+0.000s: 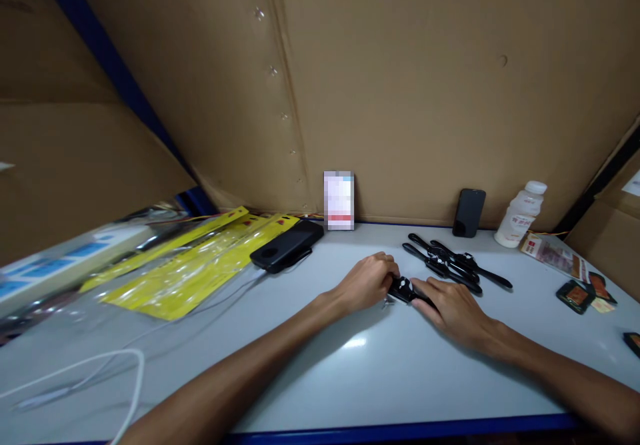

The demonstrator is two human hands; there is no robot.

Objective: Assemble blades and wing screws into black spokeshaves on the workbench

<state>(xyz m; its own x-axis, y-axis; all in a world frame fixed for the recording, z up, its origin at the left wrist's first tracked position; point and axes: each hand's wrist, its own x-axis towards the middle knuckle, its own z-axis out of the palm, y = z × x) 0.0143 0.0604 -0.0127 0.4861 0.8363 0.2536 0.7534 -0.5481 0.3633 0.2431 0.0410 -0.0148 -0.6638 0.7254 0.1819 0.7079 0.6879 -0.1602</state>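
Note:
Both hands are at one black spokeshave [401,290] just above the table, its middle body and pale metal parts showing between them. My left hand [370,280] is closed around its left end, the fingertips curled out of sight. My right hand [453,308] grips the other end, thumb and fingers along the handle. A small shiny metal piece [387,304] lies just below the tool; I cannot make out what it is. Behind my right hand, several more black spokeshaves [445,262] lie in a loose, crossed heap.
Yellow-and-clear plastic packets [200,265] lie left, beside a black device [287,245] with a white cable [137,372]. A blurred-screen phone [339,200] and a dark phone [469,212] lean on the cardboard wall [400,98]. Right are a plastic bottle [521,215] and dark orange-labelled packs [575,296].

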